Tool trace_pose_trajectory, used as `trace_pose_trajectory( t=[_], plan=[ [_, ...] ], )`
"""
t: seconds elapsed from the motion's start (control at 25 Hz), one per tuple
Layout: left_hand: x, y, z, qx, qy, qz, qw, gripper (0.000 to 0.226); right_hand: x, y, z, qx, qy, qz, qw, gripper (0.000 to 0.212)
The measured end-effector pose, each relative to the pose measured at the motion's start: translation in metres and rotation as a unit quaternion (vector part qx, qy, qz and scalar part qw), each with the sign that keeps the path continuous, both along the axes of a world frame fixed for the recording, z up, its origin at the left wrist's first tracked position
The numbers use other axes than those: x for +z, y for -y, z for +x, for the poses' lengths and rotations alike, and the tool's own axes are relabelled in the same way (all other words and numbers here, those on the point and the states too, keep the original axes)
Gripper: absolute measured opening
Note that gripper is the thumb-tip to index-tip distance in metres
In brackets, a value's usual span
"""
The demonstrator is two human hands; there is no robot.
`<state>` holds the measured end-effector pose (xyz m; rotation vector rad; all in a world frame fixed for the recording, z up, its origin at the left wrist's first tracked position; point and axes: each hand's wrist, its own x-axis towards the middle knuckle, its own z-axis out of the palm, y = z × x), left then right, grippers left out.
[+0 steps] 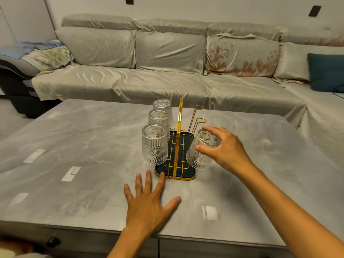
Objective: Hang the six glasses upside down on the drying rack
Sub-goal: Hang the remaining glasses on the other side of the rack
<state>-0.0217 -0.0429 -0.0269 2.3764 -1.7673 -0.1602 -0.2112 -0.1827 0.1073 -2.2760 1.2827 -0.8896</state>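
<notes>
A gold wire drying rack (pixel 180 116) stands on a dark tray (pixel 188 176) in the middle of the table. Three clear patterned glasses hang upside down on its left prongs: near (pixel 154 146), middle (pixel 158 119) and far (pixel 162 105). A fourth glass (pixel 200 159) sits upside down and tilted on the near right prong, and my right hand (pixel 223 148) is closed around its base. The two right prongs behind it (pixel 200 119) are bare. My left hand (pixel 149 203) lies flat on the table with fingers spread, one fingertip at the tray's front left corner.
The grey marble-look table (pixel 74 164) reaches to its front edge just below my left hand. Something faint like a clear glass (pixel 221 121) stands on the table behind my right hand. A covered sofa (pixel 167 77) runs along the far side.
</notes>
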Motion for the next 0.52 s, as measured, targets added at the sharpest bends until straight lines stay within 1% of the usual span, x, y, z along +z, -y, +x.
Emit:
trace_pose_trajectory(
  t=[0.04,0.08,0.12,0.16,0.2,0.24,0.28,0.36,0.4,0.44,0.52],
  plan=[
    [0.000,0.000,0.000,0.001,0.001,0.000,1.000,0.088,-0.005,-0.002,-0.005,0.018,0.015,0.008,1.000,0.073],
    [-0.001,0.000,0.000,0.002,0.003,-0.001,1.000,0.087,-0.012,-0.003,-0.013,0.014,0.063,0.009,0.998,0.072],
    [-0.002,0.001,0.000,0.002,0.005,-0.005,1.000,0.086,-0.020,-0.005,-0.021,-0.023,0.145,0.002,0.989,0.067],
    [-0.003,0.002,0.001,0.003,0.005,-0.008,1.000,0.086,-0.031,-0.005,-0.032,-0.088,0.237,-0.017,0.967,0.061],
    [-0.003,0.002,0.002,0.005,0.003,-0.009,1.000,0.086,-0.043,-0.003,-0.043,-0.163,0.311,-0.030,0.936,0.059],
    [-0.002,0.003,0.002,0.004,0.000,-0.009,1.000,0.085,-0.054,0.002,-0.052,-0.223,0.348,-0.020,0.910,0.064],
    [-0.002,0.003,0.001,0.000,0.000,-0.007,1.000,0.085,-0.066,0.008,-0.059,-0.252,0.353,0.023,0.901,0.075],
    [-0.003,0.002,-0.001,-0.006,0.005,-0.004,1.000,0.085,-0.091,0.020,-0.064,-0.233,0.308,0.132,0.913,0.099],
    [-0.002,0.001,-0.001,-0.004,0.005,-0.003,1.000,0.084,-0.100,0.025,-0.063,-0.218,0.281,0.156,0.921,0.106],
    [-0.002,0.001,-0.001,-0.002,0.004,-0.002,1.000,0.084,-0.106,0.030,-0.061,-0.217,0.254,0.161,0.929,0.109],
    [-0.002,0.001,-0.001,-0.001,0.004,-0.004,1.000,0.084,-0.111,0.038,-0.058,-0.241,0.216,0.144,0.935,0.101]
  ],
)
